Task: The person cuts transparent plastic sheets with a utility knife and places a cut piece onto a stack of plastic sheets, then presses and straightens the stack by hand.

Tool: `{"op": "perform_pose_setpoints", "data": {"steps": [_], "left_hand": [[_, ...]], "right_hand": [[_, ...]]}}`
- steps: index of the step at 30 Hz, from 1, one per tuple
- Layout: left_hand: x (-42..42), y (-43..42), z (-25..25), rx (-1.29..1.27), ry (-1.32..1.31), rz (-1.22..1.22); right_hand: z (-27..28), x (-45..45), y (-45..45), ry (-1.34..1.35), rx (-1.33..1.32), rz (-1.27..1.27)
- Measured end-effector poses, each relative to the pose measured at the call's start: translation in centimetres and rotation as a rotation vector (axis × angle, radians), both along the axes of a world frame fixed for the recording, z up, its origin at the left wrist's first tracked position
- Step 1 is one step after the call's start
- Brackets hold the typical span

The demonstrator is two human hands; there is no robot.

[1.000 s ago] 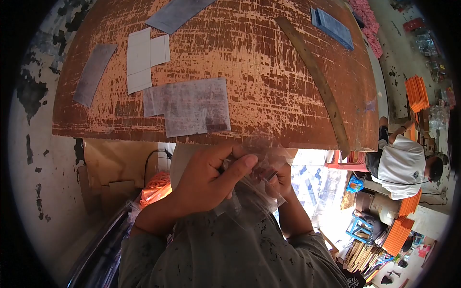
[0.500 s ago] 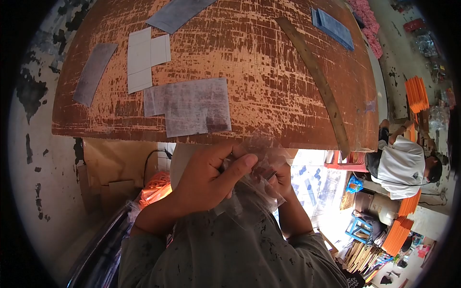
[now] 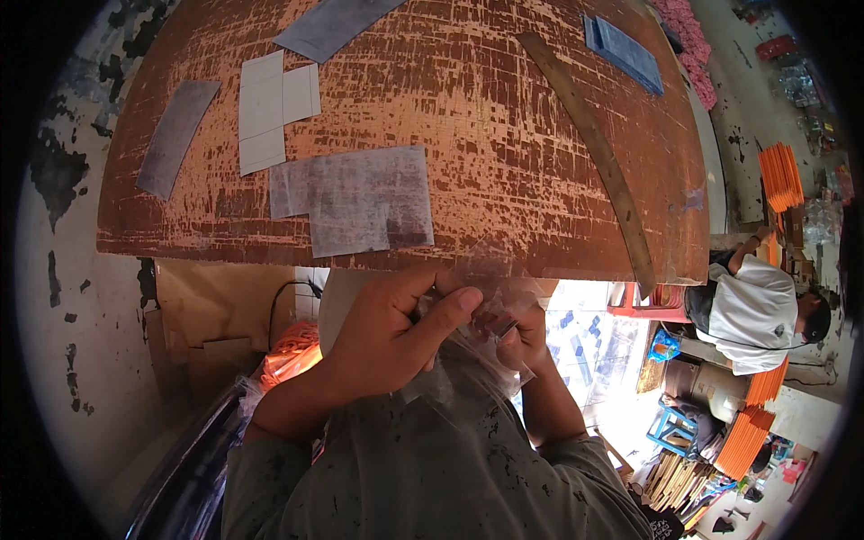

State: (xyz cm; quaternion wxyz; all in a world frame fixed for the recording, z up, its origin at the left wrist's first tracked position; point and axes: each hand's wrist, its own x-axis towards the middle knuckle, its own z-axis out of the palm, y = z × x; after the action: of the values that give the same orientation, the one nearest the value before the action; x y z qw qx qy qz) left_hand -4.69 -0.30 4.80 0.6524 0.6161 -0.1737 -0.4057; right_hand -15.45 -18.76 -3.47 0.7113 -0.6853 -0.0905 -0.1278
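Observation:
Just in front of the table's near edge, my left hand (image 3: 400, 319) is closed, its thumb pressing crumpled clear plastic film (image 3: 472, 364) against the fingers. Partly behind the film is my right hand (image 3: 529, 340), also closed on it with the thumb bent. A small greyish strip shows by the right thumb; whether it is a fold of film or a separate piece is unclear. Beyond the hands, a cloudy grey notched sheet (image 3: 369, 202) lies flat on the worn brown table (image 3: 504, 135).
On the table lie a white lined cutout (image 3: 262, 117), a grey strip (image 3: 177, 139), a bluish sheet (image 3: 337, 25), a long ruler-like strip (image 3: 589, 148) and folded blue pieces (image 3: 624, 54). At right, a person in a white shirt (image 3: 754, 310) sits near orange stacks (image 3: 745, 441).
My hands and the film have barely moved; the film by my right thumb is slightly shifted. The person at the right has moved their arm and leaned a little.

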Motion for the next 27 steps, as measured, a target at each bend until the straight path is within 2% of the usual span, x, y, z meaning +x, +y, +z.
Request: {"op": "perform_pose_setpoints", "data": {"steps": [12,15,17,18,20,21,23,24,27], "left_hand": [[0.0,-0.1,-0.2,-0.009,-0.007,0.020],[0.0,0.1,-0.2,0.000,-0.041,0.018],[-0.2,0.2,-0.3,0.004,-0.073,0.018],[-0.4,0.3,-0.4,-0.027,-0.057,0.053],[-0.6,0.3,-0.4,-0.059,-0.041,0.088],[-0.7,0.4,-0.2,-0.073,-0.011,0.115],[-0.8,0.4,-0.2,-0.089,0.020,0.141],[-0.8,0.4,-0.2,-0.101,0.018,0.136],[-0.9,0.2,0.1,-0.117,0.020,0.137]], "right_hand": [[0.0,-0.1,-0.8,-0.049,-0.169,-0.032],[-0.4,-0.7,-0.9,-0.021,-0.111,-0.100],[-0.4,-0.8,0.0,-0.088,-0.016,-0.326],[-0.5,-1.0,0.3,-0.089,-0.016,-0.325],[-0.7,-1.2,0.8,-0.083,-0.221,-0.418],[-0.5,-1.2,0.9,-0.083,-0.222,-0.418],[0.4,-1.2,1.3,-0.010,-0.487,-0.362],[-0.2,-1.0,1.3,-0.085,-0.479,-0.346],[-1.1,-1.3,1.6,-0.079,-0.397,-0.297]]}}
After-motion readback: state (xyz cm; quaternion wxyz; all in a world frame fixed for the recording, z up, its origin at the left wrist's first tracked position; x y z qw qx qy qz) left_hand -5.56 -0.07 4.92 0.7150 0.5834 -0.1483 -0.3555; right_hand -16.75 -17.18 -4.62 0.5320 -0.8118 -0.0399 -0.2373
